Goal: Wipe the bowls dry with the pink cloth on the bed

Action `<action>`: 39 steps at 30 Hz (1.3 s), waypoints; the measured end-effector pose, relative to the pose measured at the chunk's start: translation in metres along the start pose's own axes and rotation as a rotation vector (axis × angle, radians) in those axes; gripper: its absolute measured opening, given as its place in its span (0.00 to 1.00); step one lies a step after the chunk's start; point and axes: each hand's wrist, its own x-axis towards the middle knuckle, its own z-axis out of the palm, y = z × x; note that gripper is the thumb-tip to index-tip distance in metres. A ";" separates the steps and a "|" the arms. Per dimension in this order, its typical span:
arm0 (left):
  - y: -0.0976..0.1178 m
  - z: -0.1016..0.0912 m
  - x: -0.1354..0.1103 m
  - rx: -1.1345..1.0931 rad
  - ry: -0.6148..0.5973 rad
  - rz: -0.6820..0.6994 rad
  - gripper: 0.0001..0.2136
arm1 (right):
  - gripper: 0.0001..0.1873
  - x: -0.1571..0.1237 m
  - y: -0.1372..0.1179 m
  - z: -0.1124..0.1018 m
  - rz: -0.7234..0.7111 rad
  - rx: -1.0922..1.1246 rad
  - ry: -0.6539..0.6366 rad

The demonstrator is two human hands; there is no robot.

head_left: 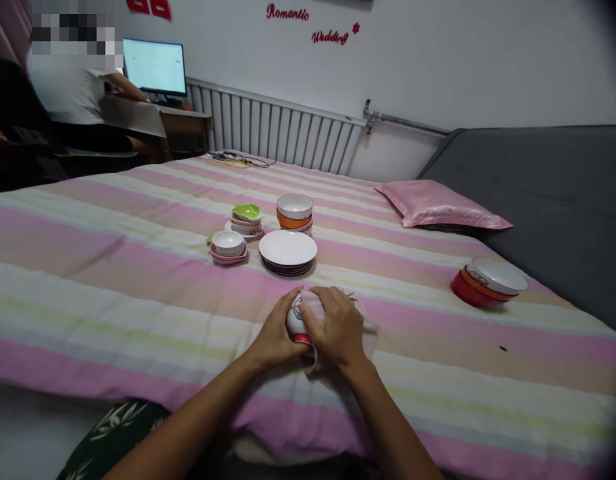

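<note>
A white bowl (297, 322) with a red band and a small printed figure is held between my hands, just above the near part of the bed. My left hand (274, 339) wraps round its left side, thumb low near the red band. Over the other side, my right hand (341, 328) presses a pale pink cloth (371, 337) against the bowl; its fingers are curled. Hand and cloth hide much of the bowl. Just beyond stands a stack of white plates (288, 248) with dark edges.
Behind the plates is a stack of bowls (295, 208); small white dishes (228, 241) and a green leaf-shaped dish (247, 212) sit left. Tilted nested bowls (495, 275) lie right, near a pink pillow (443, 203). Cables (238, 159) lie far back. A person (71, 93) sits at a desk.
</note>
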 end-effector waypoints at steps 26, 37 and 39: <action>-0.020 -0.003 0.005 -0.139 0.156 -0.191 0.37 | 0.22 -0.009 0.033 0.043 0.356 0.605 0.190; 0.002 0.006 -0.007 0.024 -0.074 -0.161 0.40 | 0.18 0.006 0.006 -0.014 0.355 0.003 -0.058; 0.002 0.006 -0.006 -0.010 -0.028 -0.077 0.43 | 0.17 0.003 0.005 -0.008 0.223 0.021 -0.027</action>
